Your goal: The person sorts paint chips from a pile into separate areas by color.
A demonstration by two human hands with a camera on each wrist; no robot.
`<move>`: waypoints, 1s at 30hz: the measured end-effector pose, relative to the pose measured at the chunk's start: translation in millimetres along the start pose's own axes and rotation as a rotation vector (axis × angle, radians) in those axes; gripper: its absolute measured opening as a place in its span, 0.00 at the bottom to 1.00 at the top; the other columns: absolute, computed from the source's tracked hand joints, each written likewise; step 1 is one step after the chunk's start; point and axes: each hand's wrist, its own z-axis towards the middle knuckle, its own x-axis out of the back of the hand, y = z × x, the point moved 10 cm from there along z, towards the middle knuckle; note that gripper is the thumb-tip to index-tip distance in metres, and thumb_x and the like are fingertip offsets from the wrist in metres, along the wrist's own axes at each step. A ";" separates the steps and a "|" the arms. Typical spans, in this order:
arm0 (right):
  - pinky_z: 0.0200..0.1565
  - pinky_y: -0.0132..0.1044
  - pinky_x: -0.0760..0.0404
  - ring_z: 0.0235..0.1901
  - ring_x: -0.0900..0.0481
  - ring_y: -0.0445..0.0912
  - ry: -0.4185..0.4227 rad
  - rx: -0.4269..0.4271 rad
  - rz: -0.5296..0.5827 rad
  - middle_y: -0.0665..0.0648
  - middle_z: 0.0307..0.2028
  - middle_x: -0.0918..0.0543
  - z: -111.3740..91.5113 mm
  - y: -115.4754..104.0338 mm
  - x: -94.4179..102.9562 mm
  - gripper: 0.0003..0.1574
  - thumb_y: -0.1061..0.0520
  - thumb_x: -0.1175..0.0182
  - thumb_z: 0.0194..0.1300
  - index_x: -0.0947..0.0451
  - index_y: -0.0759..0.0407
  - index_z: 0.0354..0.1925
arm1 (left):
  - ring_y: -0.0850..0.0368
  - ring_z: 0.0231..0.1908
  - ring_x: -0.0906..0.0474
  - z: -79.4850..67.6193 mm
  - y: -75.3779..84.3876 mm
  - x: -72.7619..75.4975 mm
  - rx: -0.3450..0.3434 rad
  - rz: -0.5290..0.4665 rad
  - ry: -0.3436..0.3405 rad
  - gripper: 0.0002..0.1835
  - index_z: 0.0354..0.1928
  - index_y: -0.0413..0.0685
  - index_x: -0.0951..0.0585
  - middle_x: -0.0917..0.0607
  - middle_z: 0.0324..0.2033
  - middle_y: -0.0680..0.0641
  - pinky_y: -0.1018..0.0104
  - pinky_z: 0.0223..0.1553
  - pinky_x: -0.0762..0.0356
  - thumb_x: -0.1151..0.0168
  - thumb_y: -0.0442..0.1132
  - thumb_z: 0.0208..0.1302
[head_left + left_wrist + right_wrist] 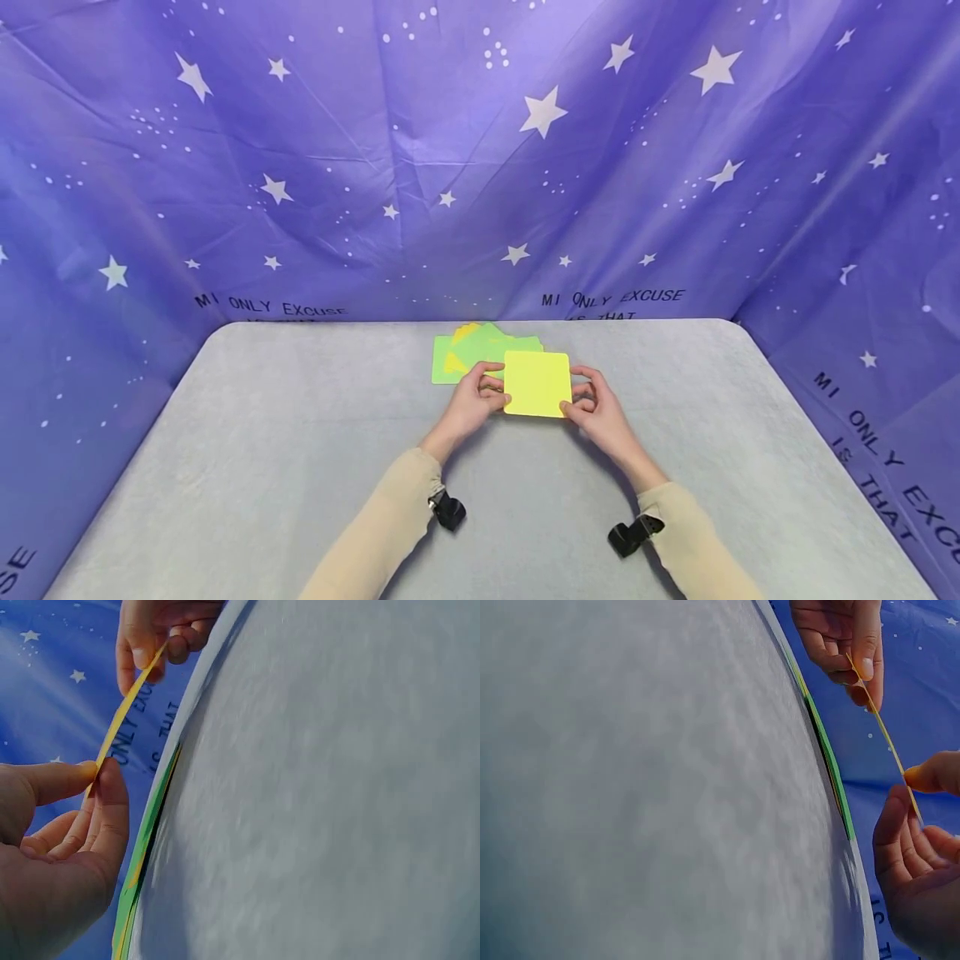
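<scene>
A yellow square card (537, 383) with rounded corners is held up above the table, its broad face toward the head camera. My left hand (480, 393) pinches its left edge, thumb on the near face and fingers behind. On the opposite edge my right hand (597, 406) pinches it the same way. Both wrist views show the card edge-on as a thin yellow strip (120, 720), raised off the tabletop. Behind it lies a loose, overlapping pile of green and yellow cards (444, 360), partly hidden by the held card and the left hand.
The grey tabletop (300, 467) has rounded far corners. A purple cloth (450, 125) with white stars and black lettering hangs behind and along both sides. Black straps with small devices (447, 510) sit on both beige sleeves (375, 533).
</scene>
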 end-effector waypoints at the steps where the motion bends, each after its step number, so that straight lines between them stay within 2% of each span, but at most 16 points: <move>1: 0.25 0.32 0.26 0.24 0.23 0.43 -0.001 -0.003 -0.008 0.66 0.41 0.24 -1.4 1.0 2.3 0.37 0.70 0.39 0.60 0.41 0.65 0.65 | 0.61 0.30 0.22 -0.4 -1.3 -3.1 0.002 -0.006 -0.004 0.26 0.59 0.30 0.32 0.20 0.34 0.42 0.64 0.35 0.20 0.41 0.20 0.57; 5: 0.23 0.33 0.27 0.23 0.24 0.44 0.008 -0.011 -0.058 0.66 0.41 0.26 -7.2 4.8 15.6 0.36 0.69 0.40 0.61 0.41 0.66 0.65 | 0.59 0.30 0.21 -0.2 -4.5 -19.3 0.014 -0.017 -0.024 0.26 0.58 0.29 0.32 0.21 0.34 0.41 0.63 0.35 0.19 0.40 0.20 0.56; 8: 0.23 0.33 0.26 0.23 0.25 0.42 0.027 -0.012 -0.087 0.65 0.40 0.25 -11.3 6.4 28.2 0.34 0.68 0.40 0.62 0.40 0.67 0.64 | 0.54 0.31 0.20 0.2 -2.8 -33.2 0.016 -0.005 -0.045 0.26 0.57 0.29 0.33 0.21 0.34 0.39 0.62 0.35 0.18 0.39 0.20 0.56; 14: 0.20 0.33 0.28 0.21 0.29 0.39 0.046 -0.007 -0.145 0.63 0.37 0.25 -19.2 7.6 51.4 0.32 0.66 0.39 0.63 0.37 0.67 0.62 | 0.49 0.32 0.19 1.7 1.9 -57.4 0.024 0.058 -0.075 0.25 0.56 0.32 0.33 0.21 0.34 0.40 0.59 0.34 0.18 0.37 0.21 0.57; 18: 0.17 0.34 0.29 0.21 0.28 0.39 0.047 0.010 -0.205 0.61 0.35 0.24 -24.2 8.5 64.1 0.31 0.65 0.38 0.62 0.36 0.66 0.61 | 0.49 0.31 0.19 2.6 0.0 -71.0 0.033 0.061 -0.082 0.25 0.55 0.33 0.33 0.21 0.33 0.41 0.59 0.32 0.18 0.37 0.20 0.56; 23: 0.23 0.33 0.25 0.26 0.25 0.39 0.064 0.049 -0.286 0.61 0.34 0.23 -33.6 7.9 78.8 0.28 0.66 0.37 0.61 0.34 0.68 0.58 | 0.52 0.29 0.18 0.4 -4.0 -90.4 0.066 0.045 -0.098 0.26 0.54 0.36 0.32 0.21 0.32 0.44 0.63 0.31 0.18 0.37 0.18 0.55; 30: 0.25 0.32 0.24 0.28 0.26 0.39 0.052 0.025 -0.331 0.61 0.36 0.25 -45.2 14.7 93.2 0.28 0.66 0.36 0.61 0.33 0.71 0.57 | 0.56 0.27 0.19 -4.0 -8.6 -112.2 0.095 0.065 -0.121 0.25 0.52 0.37 0.32 0.22 0.31 0.47 0.66 0.29 0.18 0.37 0.18 0.55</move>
